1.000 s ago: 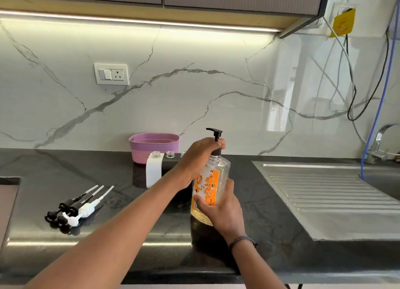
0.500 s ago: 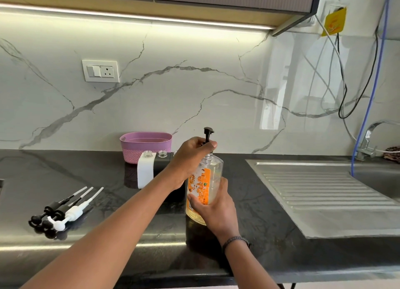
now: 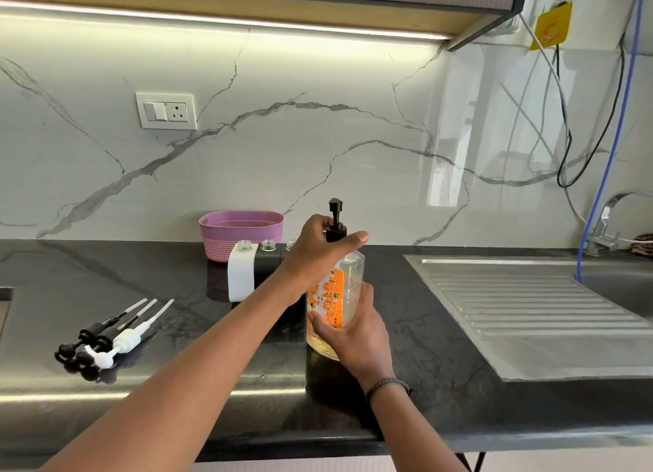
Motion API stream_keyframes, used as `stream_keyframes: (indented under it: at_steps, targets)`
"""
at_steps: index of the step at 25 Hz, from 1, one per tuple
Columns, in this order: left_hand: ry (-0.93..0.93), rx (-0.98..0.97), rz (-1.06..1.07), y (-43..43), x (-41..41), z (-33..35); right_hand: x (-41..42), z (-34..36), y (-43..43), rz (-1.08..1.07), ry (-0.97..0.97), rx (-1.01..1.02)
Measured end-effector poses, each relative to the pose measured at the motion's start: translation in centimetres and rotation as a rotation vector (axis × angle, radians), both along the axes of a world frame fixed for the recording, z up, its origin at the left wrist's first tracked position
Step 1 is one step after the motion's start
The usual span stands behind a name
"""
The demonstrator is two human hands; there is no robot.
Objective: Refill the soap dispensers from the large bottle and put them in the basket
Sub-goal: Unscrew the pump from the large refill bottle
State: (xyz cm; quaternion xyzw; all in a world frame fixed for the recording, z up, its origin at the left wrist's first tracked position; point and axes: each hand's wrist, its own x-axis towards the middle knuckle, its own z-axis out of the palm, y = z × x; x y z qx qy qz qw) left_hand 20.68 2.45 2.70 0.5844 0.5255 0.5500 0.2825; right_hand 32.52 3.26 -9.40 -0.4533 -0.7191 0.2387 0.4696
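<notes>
The large clear bottle (image 3: 348, 287) with an orange label and yellowish soap stands on the dark counter. My right hand (image 3: 353, 325) wraps its lower body. My left hand (image 3: 319, 247) grips the collar of its black pump (image 3: 335, 220), thumb stretched out to the right. Behind my left arm stand a white dispenser (image 3: 241, 277) and a black dispenser (image 3: 267, 264), both with open necks; a third neck (image 3: 290, 244) peeks out beside them. A purple basket (image 3: 241, 233) sits against the wall behind them.
Three removed pump heads, two black (image 3: 93, 332) and one white (image 3: 123, 340), lie on the counter at the left. A steel draining board (image 3: 530, 312) and sink with a tap (image 3: 606, 220) fill the right side. Cables hang down the wall at far right.
The bottle's pump has turned, its nozzle swinging from pointing left to facing the camera. My left hand has shifted on the collar and its thumb now sticks out. The view has moved slightly.
</notes>
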Motion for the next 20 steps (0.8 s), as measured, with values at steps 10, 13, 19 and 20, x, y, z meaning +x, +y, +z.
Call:
stream_keyframes:
  at_steps: [10, 13, 19, 20]
  targets:
    - [-0.079, 0.019, -0.076, -0.8, -0.3, 0.0, 0.0, 0.0, 0.0, -0.004, 0.007, -0.006]
    - [-0.069, 0.024, -0.117, -0.9, -0.3, -0.1, 0.0, 0.0, 0.0, -0.005, 0.012, -0.009]
    - [-0.132, 0.008, -0.099, -0.3, -0.9, 0.2, -0.1, 0.1, 0.2, -0.018, 0.0, -0.009]
    - [-0.089, -0.004, -0.095, -0.1, -1.1, 0.4, -0.1, 0.1, 0.2, -0.023, -0.004, -0.007]
